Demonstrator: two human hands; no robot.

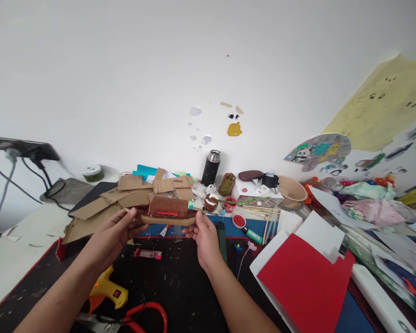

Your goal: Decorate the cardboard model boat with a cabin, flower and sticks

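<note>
I've a brown boat-like model point(169, 210) on cam, held over the black mat point(180, 277), long axis approx 9-to-3 o'clock. L hand point(119, 229) grips its 9 o'clock end, R hand point(206, 236) its 3 o'clock end; equally near, imo. Yellow glue gun point(107, 287) at 7 o'clock, nearer L.

— Readable texts, brands, numbers, signs?
— None to list.
— Pink-and-red packet point(147, 254)?
— Bears fine print, too small to read.
— Green tube point(253, 236)?
— Carries a pale label, likewise illegible.
— Yellow wall sheet point(381, 108)?
— Shows small dark marks, indecipherable.
</note>
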